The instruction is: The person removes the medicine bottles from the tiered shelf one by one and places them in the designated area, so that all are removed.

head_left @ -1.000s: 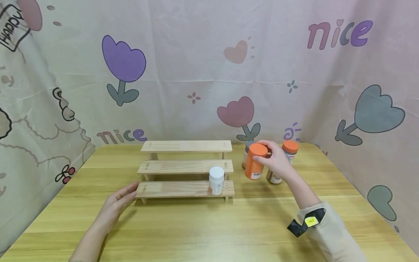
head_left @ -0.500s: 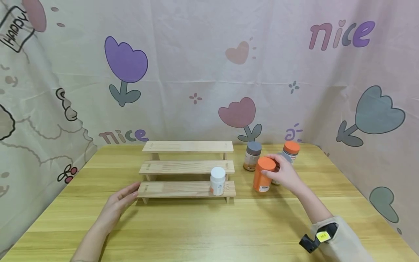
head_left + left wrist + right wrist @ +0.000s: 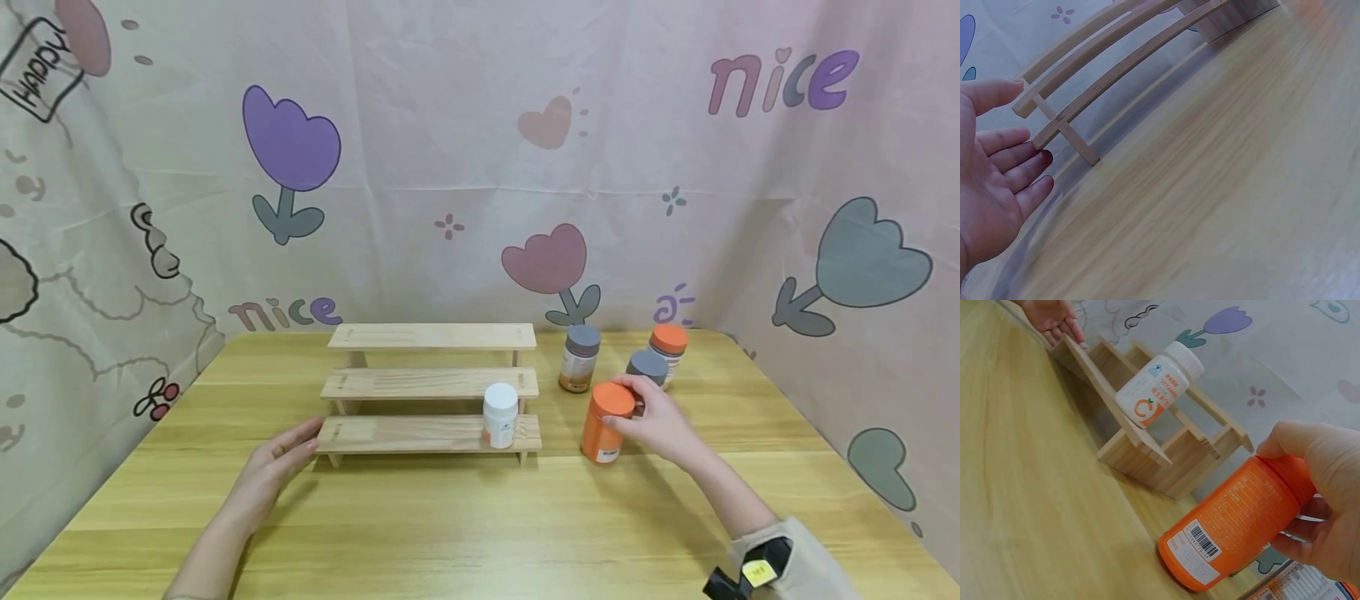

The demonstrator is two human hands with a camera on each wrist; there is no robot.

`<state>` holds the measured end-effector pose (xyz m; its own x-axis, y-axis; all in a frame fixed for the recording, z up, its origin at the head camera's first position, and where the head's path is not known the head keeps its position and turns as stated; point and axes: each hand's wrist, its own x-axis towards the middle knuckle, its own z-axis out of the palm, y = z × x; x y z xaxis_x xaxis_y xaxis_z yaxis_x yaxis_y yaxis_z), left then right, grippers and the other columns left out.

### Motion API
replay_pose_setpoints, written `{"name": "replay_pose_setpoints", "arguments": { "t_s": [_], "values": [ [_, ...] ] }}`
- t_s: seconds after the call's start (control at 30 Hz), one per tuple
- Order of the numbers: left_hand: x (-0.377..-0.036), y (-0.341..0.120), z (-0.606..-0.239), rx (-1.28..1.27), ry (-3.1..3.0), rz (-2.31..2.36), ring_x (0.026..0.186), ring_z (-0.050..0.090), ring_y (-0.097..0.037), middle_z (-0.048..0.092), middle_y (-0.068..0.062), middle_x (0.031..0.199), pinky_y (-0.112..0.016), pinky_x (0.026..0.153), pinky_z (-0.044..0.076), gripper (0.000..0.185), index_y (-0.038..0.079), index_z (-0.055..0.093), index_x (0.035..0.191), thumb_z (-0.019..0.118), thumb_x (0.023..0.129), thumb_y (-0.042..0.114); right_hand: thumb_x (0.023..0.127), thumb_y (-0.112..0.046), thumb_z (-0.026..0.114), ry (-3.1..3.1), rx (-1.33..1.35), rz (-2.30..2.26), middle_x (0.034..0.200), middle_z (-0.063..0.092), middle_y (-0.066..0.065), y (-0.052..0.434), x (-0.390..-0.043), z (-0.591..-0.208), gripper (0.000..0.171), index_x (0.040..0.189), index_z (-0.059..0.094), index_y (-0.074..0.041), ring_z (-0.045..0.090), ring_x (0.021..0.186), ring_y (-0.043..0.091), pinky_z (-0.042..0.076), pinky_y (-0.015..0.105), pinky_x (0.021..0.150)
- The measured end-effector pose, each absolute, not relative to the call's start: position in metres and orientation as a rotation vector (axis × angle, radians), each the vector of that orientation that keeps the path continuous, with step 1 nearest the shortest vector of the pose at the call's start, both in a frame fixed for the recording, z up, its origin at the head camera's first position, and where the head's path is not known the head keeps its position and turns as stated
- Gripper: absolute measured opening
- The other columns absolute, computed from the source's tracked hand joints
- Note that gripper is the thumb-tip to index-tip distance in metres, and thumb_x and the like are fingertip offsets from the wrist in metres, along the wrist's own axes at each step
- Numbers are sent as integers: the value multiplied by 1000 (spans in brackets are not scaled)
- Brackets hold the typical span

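My right hand (image 3: 651,419) grips the top of an orange bottle (image 3: 604,423) that stands on the wooden table (image 3: 480,517), just right of a three-step wooden rack (image 3: 431,383). In the right wrist view the fingers (image 3: 1310,487) wrap the orange bottle's (image 3: 1235,525) cap end. A white bottle (image 3: 499,414) stands on the rack's lowest step near its right end. My left hand (image 3: 273,462) lies open on the table with straight fingertips at the left end of the lowest step; the left wrist view shows the palm (image 3: 991,181) beside the rack (image 3: 1097,69).
Behind my right hand stand a grey-capped bottle (image 3: 580,358), a second grey-capped bottle (image 3: 647,367) and an orange-capped bottle (image 3: 668,346). A printed cloth backdrop (image 3: 480,167) closes off the table's back and sides.
My right hand has carried the orange bottle down and toward me from in front of the other bottles, and it now stands on the table. The left hand has not moved.
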<state>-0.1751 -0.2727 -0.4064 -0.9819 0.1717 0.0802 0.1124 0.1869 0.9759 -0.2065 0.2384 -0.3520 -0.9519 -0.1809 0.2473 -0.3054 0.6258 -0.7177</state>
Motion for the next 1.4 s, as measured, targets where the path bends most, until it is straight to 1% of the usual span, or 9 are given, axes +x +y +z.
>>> {"name": "replay_pose_setpoints", "arguments": {
  "t_s": [0.2,0.33,0.5,0.73,0.9,0.93,1.17,1.27,1.4],
  "values": [
    [-175,-273,-406,249,2401,1943,108,43,15,22,-28,146,-7,87,37,56,-10,27,141,46,99,20,80,-14,74,-2678,427,1217,118,55,19,238,-202,-353,53,124,50,4,57,102,30,50,32,83],
    [-175,-273,-406,247,2412,1942,107,44,15,23,-29,145,-7,87,37,55,-11,28,141,46,99,20,79,-15,75,-2675,445,1203,118,55,19,240,-200,-354,54,124,51,3,57,102,30,50,27,83],
    [-174,-272,-406,271,2411,1942,108,45,14,25,-29,144,-7,87,37,55,-12,28,140,46,99,19,80,-15,74,-2695,452,1214,119,54,20,244,-199,-354,56,127,49,5,57,103,31,49,24,82],
    [-176,-272,-406,268,2428,1915,108,43,15,24,-30,145,-7,87,36,55,-10,28,141,45,99,20,82,-16,73,-2710,488,1271,125,50,24,246,-195,-346,62,132,44,7,55,106,34,50,32,85],
    [-177,-272,-406,265,2423,1914,108,42,16,23,-29,146,-6,87,36,55,-10,28,141,45,99,21,82,-11,72,-2625,499,1244,120,54,20,244,-194,-338,57,130,47,7,54,106,32,48,29,87],
    [-177,-272,-406,266,2426,1912,108,43,16,24,-29,146,-6,87,36,55,-10,28,141,45,99,21,82,-11,72,-2613,501,1242,118,55,19,243,-195,-336,56,130,47,7,54,106,32,48,30,88],
    [-176,-272,-408,257,2455,1905,107,43,15,25,-29,145,-7,87,36,53,-9,30,141,46,99,20,85,-12,68,-2604,493,1266,121,58,21,236,-197,-323,54,132,47,4,54,110,36,44,49,93],
    [-176,-272,-408,256,2450,1905,107,43,15,26,-28,145,-7,87,36,54,-9,30,141,46,99,20,85,-12,69,-2596,505,1297,123,57,21,230,-198,-318,54,132,47,3,54,112,36,43,49,95],
    [-176,-272,-407,263,2442,1909,108,43,15,26,-28,145,-7,87,36,54,-10,30,141,45,99,21,85,-12,69,-2571,553,1338,122,58,19,217,-199,-311,53,132,48,1,55,111,33,45,44,94]
  ]
}}
